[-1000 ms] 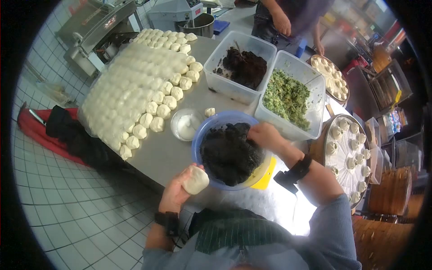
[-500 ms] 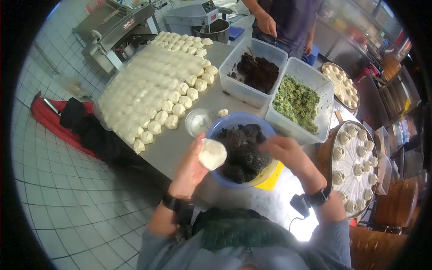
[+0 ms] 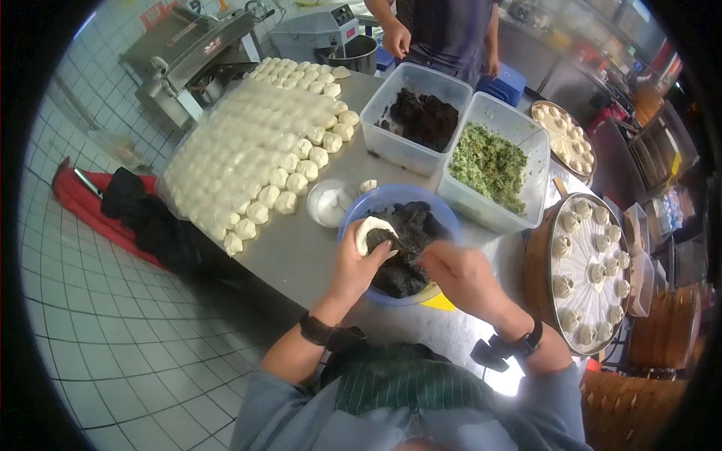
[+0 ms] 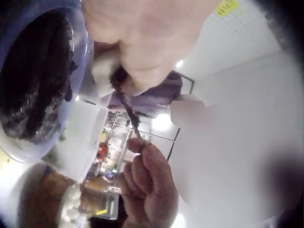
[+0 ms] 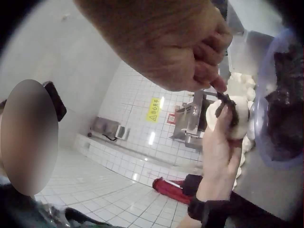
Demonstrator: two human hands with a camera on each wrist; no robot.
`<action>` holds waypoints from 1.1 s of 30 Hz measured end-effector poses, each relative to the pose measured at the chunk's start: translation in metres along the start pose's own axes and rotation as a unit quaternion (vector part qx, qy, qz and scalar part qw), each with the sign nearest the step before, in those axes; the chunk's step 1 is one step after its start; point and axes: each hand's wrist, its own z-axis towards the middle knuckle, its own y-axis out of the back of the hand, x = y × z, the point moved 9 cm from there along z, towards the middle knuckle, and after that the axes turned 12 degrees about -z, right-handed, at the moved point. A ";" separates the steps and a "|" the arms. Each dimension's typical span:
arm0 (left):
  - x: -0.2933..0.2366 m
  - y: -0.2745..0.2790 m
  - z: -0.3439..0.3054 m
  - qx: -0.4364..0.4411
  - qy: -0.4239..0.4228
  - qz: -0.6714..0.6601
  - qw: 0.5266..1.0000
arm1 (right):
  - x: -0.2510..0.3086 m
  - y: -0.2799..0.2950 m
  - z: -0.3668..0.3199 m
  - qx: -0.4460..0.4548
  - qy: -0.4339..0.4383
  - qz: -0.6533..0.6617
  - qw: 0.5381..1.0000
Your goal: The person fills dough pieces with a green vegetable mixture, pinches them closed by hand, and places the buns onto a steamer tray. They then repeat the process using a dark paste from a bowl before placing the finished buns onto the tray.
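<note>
My left hand (image 3: 350, 273) cups a round white dough wrapper (image 3: 363, 237) over the near left rim of a blue bowl (image 3: 450, 216). A lump of dark filling (image 3: 381, 242) sits in the wrapper, with the left thumb over it. Just to the right, my right hand (image 3: 465, 279) grips a thin filling stick (image 4: 131, 114) between thumb and fingers. Dark paste coats the stick, and its far end reaches the filling in the wrapper, as the left wrist view shows. More dark filling (image 3: 400, 281) lies heaped in the bowl below both hands.
Rows of dough balls (image 3: 297, 183), partly under plastic, cover the left side. A small dish (image 3: 316, 218) of white powder stands by the bowl. Behind are tubs of brown filling (image 3: 427, 124) and green filling (image 3: 489, 165). A steamer of buns (image 3: 594, 248) stands right; another person (image 3: 444, 34) stands opposite.
Dark filling now sits in the wrapper, which was bare before and has curled up. The left hand has moved right over the bowl; the right hand has come from the bowl towards the wrapper.
</note>
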 end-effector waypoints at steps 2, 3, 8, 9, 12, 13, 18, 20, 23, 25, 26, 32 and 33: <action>-0.022 -0.002 -0.003 0.013 -0.111 0.153 0.982 | 0.008 0.010 -0.001 -0.019 0.012 -0.023 0.999; -0.025 -0.001 -0.003 0.012 -0.112 0.152 0.982 | 0.011 0.017 -0.001 -0.041 0.022 -0.047 0.998; -0.027 0.032 0.008 -0.034 -0.033 -0.003 0.999 | -0.026 0.012 0.005 -0.065 0.001 -0.216 0.974; -0.026 0.028 0.008 -0.017 -0.008 -0.072 0.997 | -0.039 -0.001 0.008 -0.036 -0.001 -0.295 0.955; -0.008 0.012 0.002 0.012 0.073 -0.178 0.981 | -0.059 -0.052 0.021 0.045 0.009 -0.323 0.945; -0.005 0.005 -0.001 0.021 0.097 -0.189 0.977 | -0.062 -0.049 0.022 0.042 0.006 -0.325 0.945; -0.002 -0.022 -0.017 0.049 0.179 -0.249 0.951 | -0.015 0.019 0.012 -0.199 0.062 -0.190 0.960; -0.004 -0.043 -0.026 0.105 0.227 -0.346 0.904 | -0.007 0.022 0.008 -0.149 0.035 -0.090 0.984; -0.008 -0.063 -0.033 0.117 0.243 -0.317 0.909 | -0.015 0.010 0.001 -0.078 -0.014 0.054 0.995; -0.009 -0.070 -0.034 0.137 0.227 -0.258 0.929 | -0.020 0.009 -0.003 -0.072 -0.032 0.099 0.992; -0.008 -0.073 -0.035 0.137 0.227 -0.257 0.929 | -0.020 0.010 -0.006 -0.073 -0.032 0.099 0.992; -0.001 -0.073 -0.039 0.114 0.149 -0.052 0.981 | -0.006 0.031 -0.029 -0.151 0.071 0.038 0.985; 0.002 -0.076 -0.041 0.124 0.161 -0.049 0.978 | -0.009 0.031 -0.031 -0.147 0.068 0.062 0.985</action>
